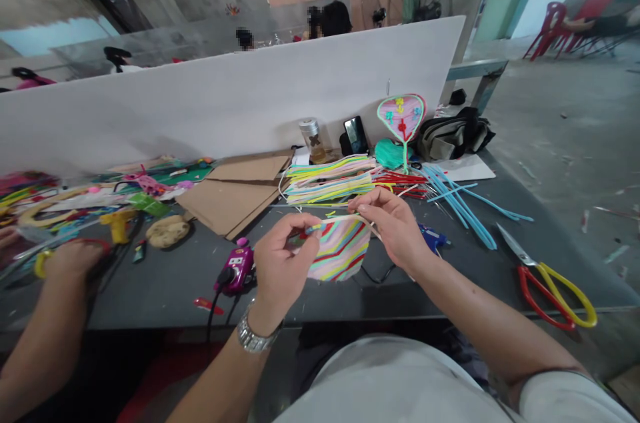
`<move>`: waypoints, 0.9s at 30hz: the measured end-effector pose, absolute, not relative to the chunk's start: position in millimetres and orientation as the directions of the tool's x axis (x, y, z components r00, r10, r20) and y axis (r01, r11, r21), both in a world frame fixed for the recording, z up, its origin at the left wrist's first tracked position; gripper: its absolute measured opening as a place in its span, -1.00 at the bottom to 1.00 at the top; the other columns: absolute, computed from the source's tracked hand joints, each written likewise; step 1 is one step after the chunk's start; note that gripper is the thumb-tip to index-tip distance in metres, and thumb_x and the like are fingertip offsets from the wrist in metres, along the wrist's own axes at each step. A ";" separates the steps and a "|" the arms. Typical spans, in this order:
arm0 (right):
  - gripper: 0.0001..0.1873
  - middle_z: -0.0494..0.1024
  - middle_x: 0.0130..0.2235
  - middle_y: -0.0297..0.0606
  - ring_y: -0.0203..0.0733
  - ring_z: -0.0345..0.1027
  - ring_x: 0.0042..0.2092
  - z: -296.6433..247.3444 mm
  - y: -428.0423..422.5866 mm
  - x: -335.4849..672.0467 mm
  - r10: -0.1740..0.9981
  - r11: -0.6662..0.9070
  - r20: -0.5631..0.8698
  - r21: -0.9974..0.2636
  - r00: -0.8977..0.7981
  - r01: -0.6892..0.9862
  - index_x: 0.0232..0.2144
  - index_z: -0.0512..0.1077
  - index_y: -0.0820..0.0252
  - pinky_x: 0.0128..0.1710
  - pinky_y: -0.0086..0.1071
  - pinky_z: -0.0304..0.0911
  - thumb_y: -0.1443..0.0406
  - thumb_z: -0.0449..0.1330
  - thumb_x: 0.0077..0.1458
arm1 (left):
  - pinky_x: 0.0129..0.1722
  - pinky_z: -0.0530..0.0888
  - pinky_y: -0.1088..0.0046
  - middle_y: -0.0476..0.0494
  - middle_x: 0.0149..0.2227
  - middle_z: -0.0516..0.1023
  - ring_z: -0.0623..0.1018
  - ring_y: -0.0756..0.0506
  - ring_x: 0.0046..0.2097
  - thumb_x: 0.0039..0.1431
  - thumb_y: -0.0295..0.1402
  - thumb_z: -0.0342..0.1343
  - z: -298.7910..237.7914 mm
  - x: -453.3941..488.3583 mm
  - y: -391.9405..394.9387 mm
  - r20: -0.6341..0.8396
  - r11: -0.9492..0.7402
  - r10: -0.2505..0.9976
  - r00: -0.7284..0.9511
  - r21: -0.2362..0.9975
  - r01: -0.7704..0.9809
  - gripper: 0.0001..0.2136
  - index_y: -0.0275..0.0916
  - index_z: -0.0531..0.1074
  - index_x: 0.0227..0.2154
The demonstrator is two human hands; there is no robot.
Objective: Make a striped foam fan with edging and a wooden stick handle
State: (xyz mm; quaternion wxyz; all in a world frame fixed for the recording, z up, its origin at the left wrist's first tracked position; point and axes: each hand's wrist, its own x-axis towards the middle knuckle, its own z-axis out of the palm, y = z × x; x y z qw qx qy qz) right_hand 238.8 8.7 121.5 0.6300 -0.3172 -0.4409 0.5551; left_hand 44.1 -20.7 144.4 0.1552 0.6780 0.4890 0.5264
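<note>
My left hand [280, 256], with a metal watch on its wrist, pinches the left edge of a small striped fan face [339, 251] made of pink, yellow, green and red pipe cleaners. My right hand [393, 223] grips the fan face's upper right edge, fingers closed on a pale strand along its rim. Both hands hold the piece just above the dark grey table [170, 283]. Right behind it lies a heap of coloured pipe cleaners [330, 179].
A finished pink fan [401, 117] stands at the back by a jar [313, 139] and phone [356, 134]. Red-and-yellow scissors [547, 286] lie right, blue pipe cleaners [460, 206] beyond. A purple glue gun [237, 267] and cardboard [235, 193] sit left. Another person's arm [47, 316] works at far left.
</note>
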 end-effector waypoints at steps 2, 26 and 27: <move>-0.84 0.63 -0.26 -0.29 -0.15 0.48 -0.16 112.8 9.4 242.3 0.954 0.297 0.293 -0.895 0.063 -0.333 -0.37 0.52 0.11 -0.06 -0.25 0.34 0.19 0.39 0.07 | -0.29 0.51 0.53 -0.03 -0.32 0.68 0.62 -0.03 -0.30 0.12 -0.38 0.25 142.1 40.6 -17.1 0.526 -0.441 0.849 -0.058 0.764 0.471 -0.91 -0.19 0.62 -0.31; -0.73 0.58 -0.18 -0.19 -0.18 0.54 -0.13 76.1 -0.8 251.3 0.630 0.733 0.773 -0.562 -0.071 0.384 -0.03 0.59 0.07 -0.13 -0.28 0.51 0.39 0.15 0.35 | -0.36 0.41 0.56 0.02 -0.40 0.54 0.47 0.03 -0.36 -0.18 -0.35 0.46 130.0 28.6 -4.2 0.181 -0.209 0.945 -0.272 0.975 -0.080 -0.76 -0.24 0.60 -0.39; -0.73 0.58 -0.19 -0.20 -0.18 0.54 -0.13 76.1 -1.3 250.9 0.643 0.728 0.762 -0.579 -0.075 0.368 -0.02 0.58 0.07 -0.12 -0.27 0.50 0.39 0.15 0.35 | -0.36 0.41 0.56 0.02 -0.40 0.54 0.47 0.03 -0.36 -0.19 -0.35 0.46 128.1 28.7 -4.8 0.164 -0.198 0.945 -0.282 0.976 -0.095 -0.75 -0.24 0.59 -0.39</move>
